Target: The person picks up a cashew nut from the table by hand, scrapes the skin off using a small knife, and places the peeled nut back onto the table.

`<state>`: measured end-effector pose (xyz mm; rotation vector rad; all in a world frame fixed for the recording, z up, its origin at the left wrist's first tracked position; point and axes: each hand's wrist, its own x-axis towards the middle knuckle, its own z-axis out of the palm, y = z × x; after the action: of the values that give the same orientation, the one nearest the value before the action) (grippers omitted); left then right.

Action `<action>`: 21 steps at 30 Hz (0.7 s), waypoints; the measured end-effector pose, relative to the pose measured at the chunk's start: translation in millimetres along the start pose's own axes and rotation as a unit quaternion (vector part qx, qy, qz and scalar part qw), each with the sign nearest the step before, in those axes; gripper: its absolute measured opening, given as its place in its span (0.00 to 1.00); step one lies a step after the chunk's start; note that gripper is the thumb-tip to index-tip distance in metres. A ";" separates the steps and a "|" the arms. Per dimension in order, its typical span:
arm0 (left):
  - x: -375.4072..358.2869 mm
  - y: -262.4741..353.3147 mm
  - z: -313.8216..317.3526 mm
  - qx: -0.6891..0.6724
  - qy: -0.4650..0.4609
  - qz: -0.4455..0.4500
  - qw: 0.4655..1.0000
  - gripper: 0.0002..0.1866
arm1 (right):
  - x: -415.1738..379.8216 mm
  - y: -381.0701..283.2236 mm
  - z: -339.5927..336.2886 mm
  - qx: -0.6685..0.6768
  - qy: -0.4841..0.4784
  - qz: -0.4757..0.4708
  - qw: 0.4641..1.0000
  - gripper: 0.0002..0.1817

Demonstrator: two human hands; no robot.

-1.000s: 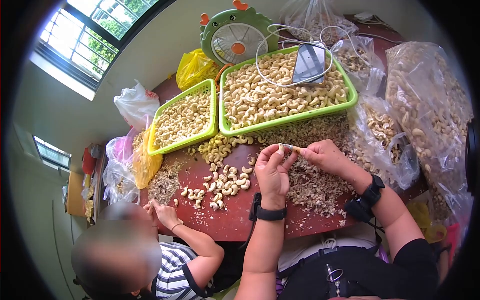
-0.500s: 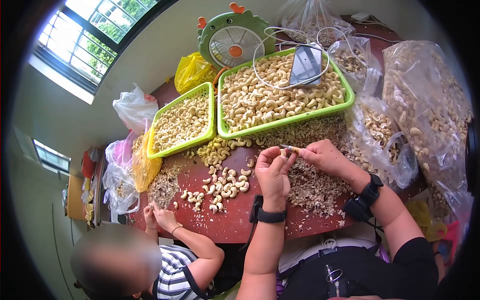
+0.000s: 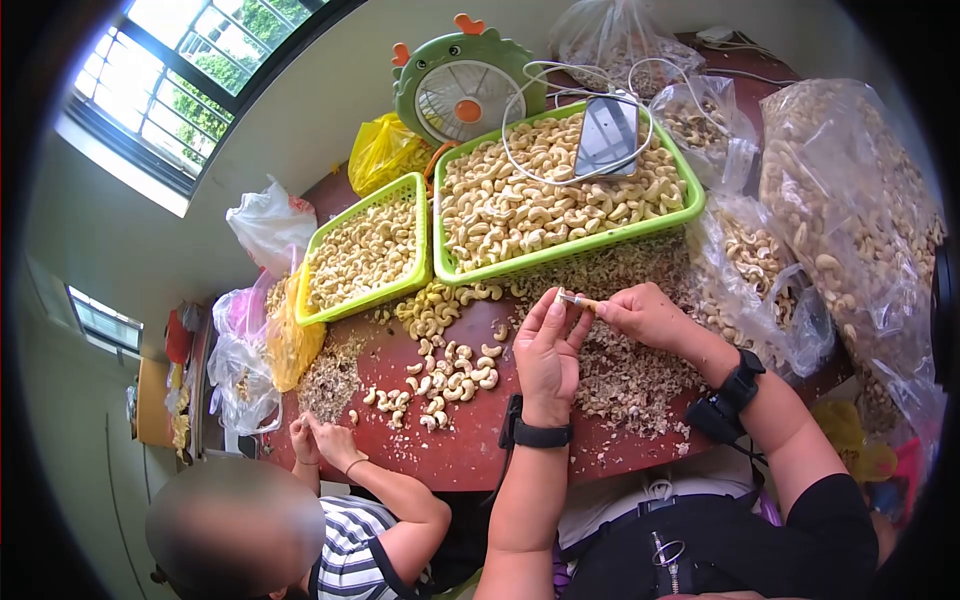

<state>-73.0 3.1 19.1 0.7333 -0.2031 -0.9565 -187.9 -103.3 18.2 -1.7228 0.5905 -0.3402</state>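
Observation:
My left hand [image 3: 546,362] pinches a cashew nut [image 3: 561,293] upright between thumb and fingertips. In my right hand [image 3: 648,316] is a small knife [image 3: 586,303] with a light wooden handle and a short blade. Its tip points left and meets the nut, or comes very near it. Both hands are above a heap of brown skin flakes [image 3: 630,385] on the red table [image 3: 490,440]. Loose cashews [image 3: 455,375] lie to the left of my left hand.
Two green baskets of cashews, a large one [image 3: 560,250] with a phone [image 3: 606,135] and white cable on top and a smaller one [image 3: 370,290], stand behind. Bags of nuts [image 3: 845,190] line the right. A green fan [image 3: 465,90] stands at the back. Another person's hands [image 3: 322,440] work at left.
My left hand has turned, its fingers straighter and palm more visible, with the nut raised at the fingertips. The knife has shifted slightly and its blade now points at the nut.

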 end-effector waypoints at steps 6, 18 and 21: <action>0.7 -1.6 -3.4 0.008 -0.014 0.010 1.000 0.10 | 1.2 2.4 0.2 -0.015 0.006 -0.006 1.000 0.23; 1.1 -2.7 -3.9 0.013 -0.008 0.011 1.000 0.10 | 1.6 1.7 1.4 -0.003 -0.008 0.016 1.000 0.23; 1.2 -2.8 -6.1 0.013 -0.024 0.011 1.000 0.10 | 0.2 -0.9 0.6 -0.001 -0.009 0.012 1.000 0.23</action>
<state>-71.3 4.0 12.6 0.7307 -0.2664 -0.9531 -187.3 -102.7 18.9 -1.7179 0.5980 -0.3059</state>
